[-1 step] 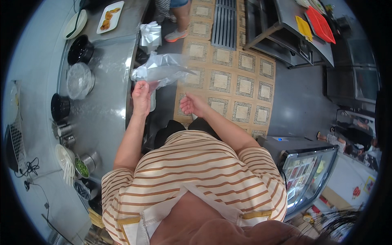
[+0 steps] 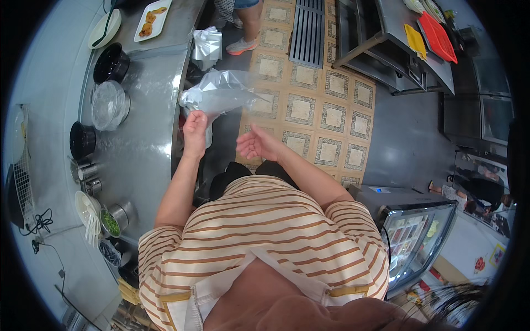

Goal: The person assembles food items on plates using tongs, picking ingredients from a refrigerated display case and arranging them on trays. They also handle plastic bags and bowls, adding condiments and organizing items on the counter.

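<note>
My left hand (image 2: 195,126) is closed at the lower edge of a clear plastic bag (image 2: 229,88), beside the counter's edge. The bag is gathered into a bunch near the counter and flares out to the right above the floor. What lies inside the fingers is mostly hidden, but the bag's edge meets them. My right hand (image 2: 258,143) hangs to the right and a little nearer to me, fingers parted, with nothing in it. It does not touch the bag. Beyond the bag, a bunch of silvery clear plastic (image 2: 207,45) hangs at the counter's edge.
The steel counter (image 2: 146,138) on my left bears black bowls (image 2: 110,62), plastic-wrapped clear bowls (image 2: 109,105), a pot of chopped greens (image 2: 110,223) and a white food tray (image 2: 153,21). Another person's leg (image 2: 251,25) stands ahead. A glass-topped fridge (image 2: 422,231) is at right.
My right hand's fingers have spread from a looser curl and moved slightly left. The bag has shifted a little. The whole view has moved slightly.
</note>
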Motion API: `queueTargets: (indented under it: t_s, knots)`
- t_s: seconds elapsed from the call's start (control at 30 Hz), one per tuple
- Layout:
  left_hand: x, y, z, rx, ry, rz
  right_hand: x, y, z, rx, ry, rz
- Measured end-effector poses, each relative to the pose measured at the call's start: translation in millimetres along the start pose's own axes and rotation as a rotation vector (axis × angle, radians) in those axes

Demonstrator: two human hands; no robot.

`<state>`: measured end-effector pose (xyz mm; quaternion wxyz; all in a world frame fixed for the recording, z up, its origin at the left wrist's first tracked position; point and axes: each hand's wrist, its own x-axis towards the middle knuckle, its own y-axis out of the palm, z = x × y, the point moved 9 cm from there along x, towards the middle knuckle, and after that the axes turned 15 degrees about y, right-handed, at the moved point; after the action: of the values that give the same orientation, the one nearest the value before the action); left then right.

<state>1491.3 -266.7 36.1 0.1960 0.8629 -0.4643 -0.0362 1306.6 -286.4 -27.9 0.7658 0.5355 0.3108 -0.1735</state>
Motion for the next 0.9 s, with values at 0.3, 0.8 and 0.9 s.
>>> queueTargets:
  t_s: [0.3,0.8,0.9]
  knots:
    - [3,55,21,0.704,-0.042,0.697,70,-59,91,-0.642,-0.471,-0.498]
    - [47,137,68,0.578,0.001,0.827,-146,-156,87,-0.973,-0.87,-1.106]
    - [7,237,30,0.096,-0.138,0.968,-143,-26,101,-1.186,-0.676,-0.679]
